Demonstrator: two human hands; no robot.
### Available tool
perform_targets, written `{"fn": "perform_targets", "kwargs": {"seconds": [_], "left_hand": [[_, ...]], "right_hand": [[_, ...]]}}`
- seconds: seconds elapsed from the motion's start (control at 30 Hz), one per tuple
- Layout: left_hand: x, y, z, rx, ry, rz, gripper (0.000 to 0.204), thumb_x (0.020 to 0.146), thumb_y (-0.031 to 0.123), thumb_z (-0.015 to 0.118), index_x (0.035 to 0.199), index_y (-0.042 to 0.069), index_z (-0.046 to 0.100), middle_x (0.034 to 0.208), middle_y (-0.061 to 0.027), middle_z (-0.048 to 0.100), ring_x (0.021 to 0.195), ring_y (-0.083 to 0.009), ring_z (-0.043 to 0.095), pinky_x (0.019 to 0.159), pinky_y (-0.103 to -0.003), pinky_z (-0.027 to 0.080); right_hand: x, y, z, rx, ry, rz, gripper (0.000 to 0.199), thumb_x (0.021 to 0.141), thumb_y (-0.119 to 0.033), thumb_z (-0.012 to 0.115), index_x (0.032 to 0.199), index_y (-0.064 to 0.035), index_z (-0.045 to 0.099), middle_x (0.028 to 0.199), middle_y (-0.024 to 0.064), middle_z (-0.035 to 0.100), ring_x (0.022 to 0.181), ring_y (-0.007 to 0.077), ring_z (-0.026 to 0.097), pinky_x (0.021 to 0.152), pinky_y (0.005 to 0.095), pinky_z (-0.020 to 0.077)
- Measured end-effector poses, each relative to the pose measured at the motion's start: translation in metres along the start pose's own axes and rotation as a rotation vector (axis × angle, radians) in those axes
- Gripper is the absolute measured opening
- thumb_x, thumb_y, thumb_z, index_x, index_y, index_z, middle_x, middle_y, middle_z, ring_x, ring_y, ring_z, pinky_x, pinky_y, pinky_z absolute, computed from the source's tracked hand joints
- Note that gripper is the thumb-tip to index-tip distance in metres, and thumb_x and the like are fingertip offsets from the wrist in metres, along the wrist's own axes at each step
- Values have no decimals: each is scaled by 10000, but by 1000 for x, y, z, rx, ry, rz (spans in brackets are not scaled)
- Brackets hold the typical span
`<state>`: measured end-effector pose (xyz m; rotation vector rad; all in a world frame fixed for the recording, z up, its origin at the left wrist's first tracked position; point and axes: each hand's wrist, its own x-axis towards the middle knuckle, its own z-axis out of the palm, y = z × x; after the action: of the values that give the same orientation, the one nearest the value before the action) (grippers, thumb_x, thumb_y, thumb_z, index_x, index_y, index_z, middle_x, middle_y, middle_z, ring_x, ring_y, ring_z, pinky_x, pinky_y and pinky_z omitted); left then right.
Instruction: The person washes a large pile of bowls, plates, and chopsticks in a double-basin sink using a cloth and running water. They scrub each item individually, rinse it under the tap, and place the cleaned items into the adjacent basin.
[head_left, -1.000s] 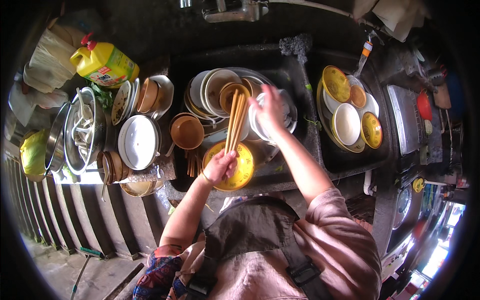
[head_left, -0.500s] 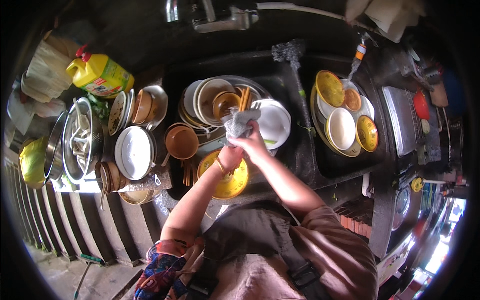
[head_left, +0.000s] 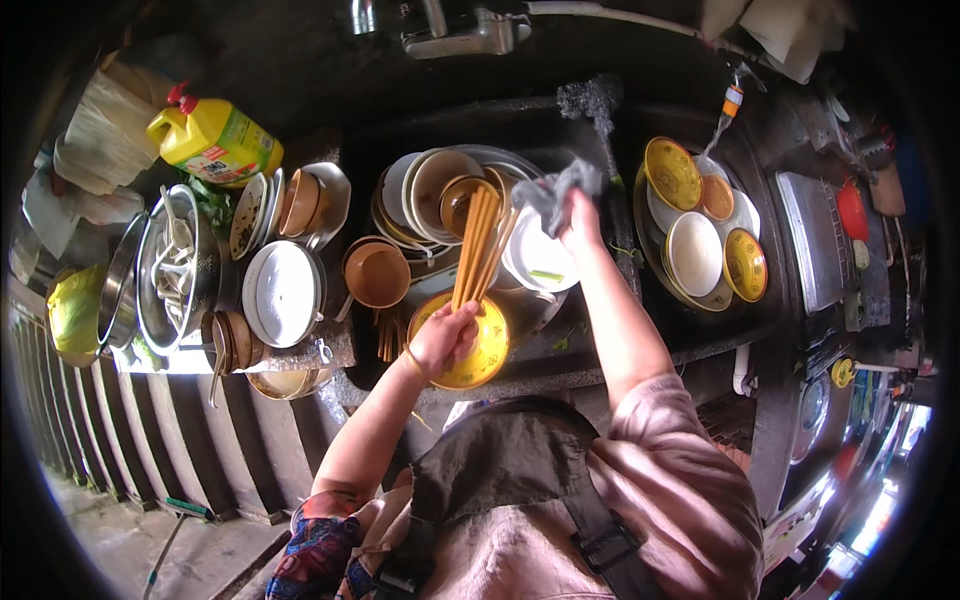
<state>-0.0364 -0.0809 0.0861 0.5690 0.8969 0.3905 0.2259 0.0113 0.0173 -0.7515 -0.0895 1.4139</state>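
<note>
A bundle of wooden chopsticks (head_left: 476,250) is gripped near its lower end by my left hand (head_left: 446,338), with the tips fanning upward. Below that hand lies a yellow patterned plate (head_left: 487,355), partly covered by it. To the right, my right hand (head_left: 580,222) is closed on a crumpled grey dishcloth (head_left: 556,197), apart from the chopsticks. The cloth hangs over a stack of white plates (head_left: 535,258) with a green scrap on top. Stacked bowls (head_left: 437,185) stand behind the chopsticks, and a brown pan (head_left: 376,273) sits left of them in the dark sink (head_left: 575,345).
Yellow and white bowls (head_left: 692,255) fill a large dish in the right basin. On the left ledge are white plates (head_left: 280,293), a metal colander (head_left: 205,265) holding spoons, and a yellow detergent jug (head_left: 215,140). A faucet (head_left: 480,35) juts out behind the sink.
My hands have separated. The right has drawn the dishcloth off the chopsticks, up and to the right, while the left keeps the bundle, now uncovered and fanned.
</note>
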Motion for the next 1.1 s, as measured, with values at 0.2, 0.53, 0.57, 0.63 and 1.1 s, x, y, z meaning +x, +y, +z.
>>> {"fn": "perform_targets", "kwargs": {"seconds": [0.2,0.53,0.57,0.63,1.1], "left_hand": [[50,-6,10,-105,-146,-42,242,906,314,403,860,92,487,586,40,395,464,-64,344,394,-224,275],[17,-22,8,-64,-85,-295,334,908,382,361,685,135,383,492,51,259,365,-73,221,334,-226,192],[10,-24,3,-73,-73,-311,319,905,373,377,700,130,393,484,46,250,360,-75,219,334,-225,192],[-1,-25,4,1,-65,-189,316,899,366,400,693,126,397,485,31,291,351,-86,247,328,-227,193],[30,26,28,1948,267,598,298,762,189,516,1010,26,525,1028,-139,526,1056,-282,464,897,-411,356]], "right_hand": [[-84,62,5,-185,-225,243,423,730,-232,623,1071,-16,497,945,94,579,850,208,551,777,324,453],[-25,54,19,-322,232,287,177,789,-147,572,918,-26,556,868,98,592,814,187,571,762,298,460],[-28,49,29,-386,390,195,187,787,-170,580,895,-22,546,839,87,588,800,196,566,787,308,453],[-19,22,-5,-130,222,91,271,786,-219,587,955,-13,541,833,106,606,799,250,593,780,347,473],[-56,28,-3,-797,-295,669,207,647,32,647,849,36,605,790,125,625,735,204,616,685,284,502]]}}
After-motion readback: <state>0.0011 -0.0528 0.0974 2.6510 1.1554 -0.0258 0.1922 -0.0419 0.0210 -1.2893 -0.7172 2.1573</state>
